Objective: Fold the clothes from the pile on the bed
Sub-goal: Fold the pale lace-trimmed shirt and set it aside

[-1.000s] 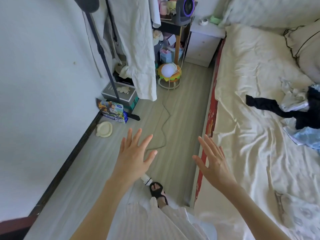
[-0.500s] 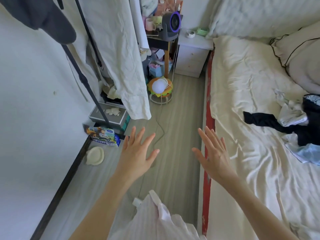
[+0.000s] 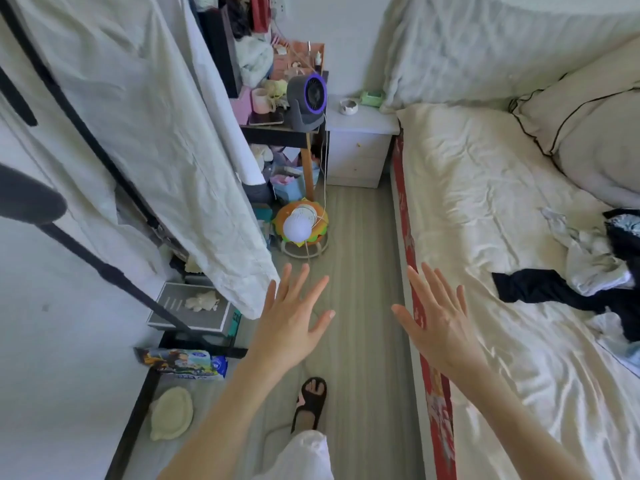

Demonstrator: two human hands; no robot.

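The bed, covered in a creased cream sheet, filled the right side of the view, with a pillow at its head. A pale garment hung from a black rack on the left, over a wood-look floor.

The pile of clothes lay on the bed near its right edge: a dark navy piece stretched toward the aisle, with white and light blue cloth bunched behind and under it.

Both forearms reached forward from the bottom of the frame. The left hand was raised over the floor, back of the hand toward the camera, its fingers straight and spread, holding nothing. The right hand was lifted over the bed's red-patterned edge, its fingers also straight and fanned apart, empty. The pile lay to the right of the right hand's fingers, apart from them, with bare sheet between; neither hand touched any clothing.

A grey fan stood on a small tabletop beside a white nightstand. One foot in a dark sandal rested on the floor.
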